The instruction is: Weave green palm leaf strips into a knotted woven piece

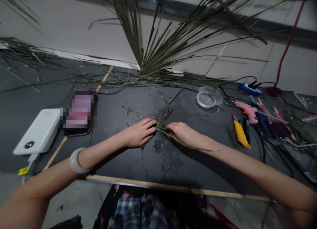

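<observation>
The left hand (140, 134) and the right hand (183, 133) lie palm down on the dark desk (158, 163), fingertips almost meeting. Both are closed on the leaf strips (162, 122) at the spot where the strips cross. That crossing sits right between the two hands, no nearer one than the other. From it, short ends fan away from the person, and one long strip runs back under the right hand along the forearm (its end shows near the wrist). Beyond the leaf strips, against the wall, stands a big palm frond (158, 54). To their right are a clear bowl (209, 97), a pink glue gun (247, 112) and a yellow knife (240, 134). To their left lies a white power bank (38, 131).
</observation>
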